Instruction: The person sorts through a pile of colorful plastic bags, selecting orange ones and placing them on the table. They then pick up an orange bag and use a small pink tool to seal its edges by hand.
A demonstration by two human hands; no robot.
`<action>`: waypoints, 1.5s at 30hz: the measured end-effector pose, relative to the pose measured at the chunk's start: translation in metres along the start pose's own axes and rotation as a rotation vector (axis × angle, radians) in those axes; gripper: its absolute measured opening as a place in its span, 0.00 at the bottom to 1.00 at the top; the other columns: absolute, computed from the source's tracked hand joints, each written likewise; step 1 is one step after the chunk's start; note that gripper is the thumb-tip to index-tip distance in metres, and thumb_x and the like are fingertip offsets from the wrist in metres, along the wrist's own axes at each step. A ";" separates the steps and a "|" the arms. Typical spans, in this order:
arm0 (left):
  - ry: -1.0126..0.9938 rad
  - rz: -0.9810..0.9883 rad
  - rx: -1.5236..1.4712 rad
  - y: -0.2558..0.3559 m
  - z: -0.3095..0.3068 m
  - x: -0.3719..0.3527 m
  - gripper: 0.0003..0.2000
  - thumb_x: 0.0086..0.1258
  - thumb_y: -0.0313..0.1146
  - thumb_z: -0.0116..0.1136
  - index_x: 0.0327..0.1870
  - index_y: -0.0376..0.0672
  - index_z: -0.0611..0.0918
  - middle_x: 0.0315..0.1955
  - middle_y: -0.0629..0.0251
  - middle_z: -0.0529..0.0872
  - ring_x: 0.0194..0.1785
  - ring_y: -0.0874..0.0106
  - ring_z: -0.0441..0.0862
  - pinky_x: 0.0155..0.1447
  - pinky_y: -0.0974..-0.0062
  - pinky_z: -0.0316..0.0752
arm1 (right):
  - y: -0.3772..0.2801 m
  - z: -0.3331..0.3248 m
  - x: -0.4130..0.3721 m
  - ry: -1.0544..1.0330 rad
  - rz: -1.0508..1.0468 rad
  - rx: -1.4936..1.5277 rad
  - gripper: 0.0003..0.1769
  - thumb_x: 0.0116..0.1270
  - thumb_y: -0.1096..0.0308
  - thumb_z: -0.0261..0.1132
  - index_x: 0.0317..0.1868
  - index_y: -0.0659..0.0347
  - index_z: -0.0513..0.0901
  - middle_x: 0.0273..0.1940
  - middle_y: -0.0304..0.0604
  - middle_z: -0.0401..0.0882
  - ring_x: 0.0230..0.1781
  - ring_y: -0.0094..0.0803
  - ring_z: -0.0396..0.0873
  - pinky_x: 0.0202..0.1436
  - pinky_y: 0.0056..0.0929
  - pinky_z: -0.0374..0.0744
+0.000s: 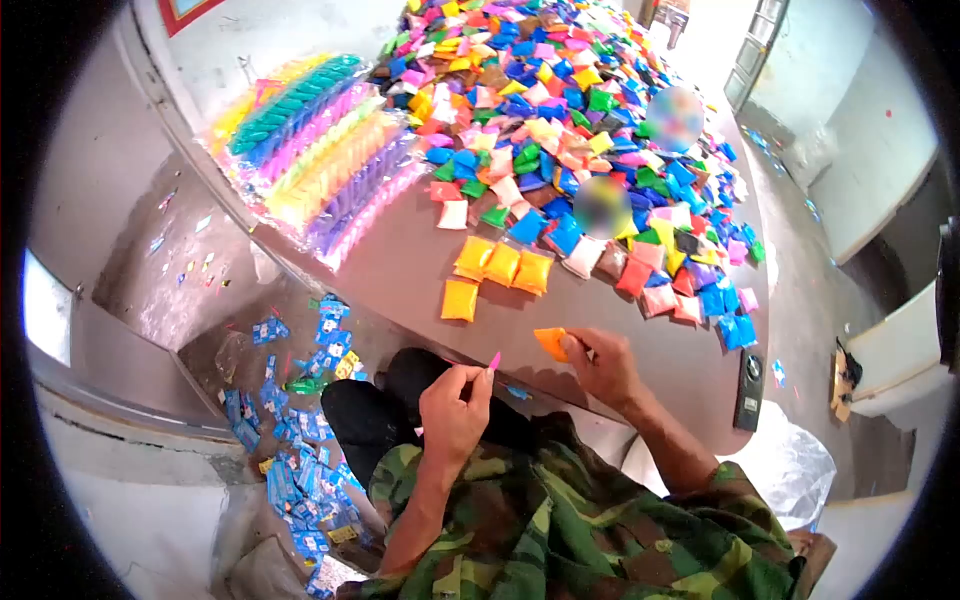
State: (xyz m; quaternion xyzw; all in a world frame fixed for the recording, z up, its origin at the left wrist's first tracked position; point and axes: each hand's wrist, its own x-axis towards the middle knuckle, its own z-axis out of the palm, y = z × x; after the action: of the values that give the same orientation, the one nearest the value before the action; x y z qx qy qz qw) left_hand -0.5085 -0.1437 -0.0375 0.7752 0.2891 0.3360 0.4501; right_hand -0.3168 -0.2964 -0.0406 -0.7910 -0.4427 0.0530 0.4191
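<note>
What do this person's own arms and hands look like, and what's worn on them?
The left hand and right hand are ungloved, with bare wrists. Both forearms show uncovered. A loose camouflage sleeve in green, brown and black covers the upper right arm.

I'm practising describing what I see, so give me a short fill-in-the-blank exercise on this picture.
1. The right hand holds an ____-coloured packet.
2. The left hand pinches a small ____-coloured piece.
3. The person's clothing has a ____ pattern.

Missing words: orange; pink; camouflage.
</note>
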 end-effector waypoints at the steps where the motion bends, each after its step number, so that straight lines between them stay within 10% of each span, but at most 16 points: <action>1: -0.020 0.011 -0.007 0.002 0.002 0.001 0.08 0.74 0.32 0.70 0.38 0.35 0.87 0.26 0.61 0.86 0.28 0.76 0.81 0.36 0.73 0.77 | -0.001 -0.005 0.004 -0.037 0.099 0.035 0.11 0.76 0.65 0.68 0.48 0.65 0.87 0.34 0.56 0.86 0.32 0.49 0.87 0.40 0.45 0.84; 11: -0.265 0.048 0.020 -0.006 0.039 0.032 0.05 0.73 0.30 0.69 0.39 0.38 0.86 0.32 0.54 0.89 0.34 0.56 0.88 0.39 0.65 0.81 | 0.000 -0.008 -0.010 0.123 0.230 -0.153 0.10 0.73 0.65 0.71 0.50 0.60 0.89 0.48 0.53 0.87 0.38 0.49 0.87 0.44 0.43 0.86; 18: -0.499 0.190 0.176 0.006 0.079 0.055 0.07 0.74 0.33 0.68 0.40 0.40 0.83 0.33 0.53 0.88 0.38 0.48 0.87 0.38 0.56 0.80 | 0.012 0.009 -0.025 0.188 -0.091 -0.352 0.15 0.65 0.69 0.77 0.52 0.56 0.89 0.51 0.43 0.85 0.49 0.44 0.85 0.50 0.38 0.86; 45: -0.684 0.331 0.233 -0.013 0.096 0.097 0.09 0.75 0.34 0.65 0.37 0.38 0.84 0.31 0.51 0.88 0.37 0.48 0.87 0.39 0.54 0.79 | 0.018 0.009 -0.022 0.226 -0.039 -0.224 0.14 0.62 0.72 0.77 0.49 0.58 0.89 0.46 0.45 0.85 0.45 0.45 0.85 0.47 0.39 0.85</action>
State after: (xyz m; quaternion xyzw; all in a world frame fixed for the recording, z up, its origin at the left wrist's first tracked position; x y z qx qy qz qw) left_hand -0.3763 -0.1136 -0.0594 0.9243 0.0297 0.0915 0.3693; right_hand -0.3223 -0.3117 -0.0655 -0.8250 -0.4109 -0.0943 0.3764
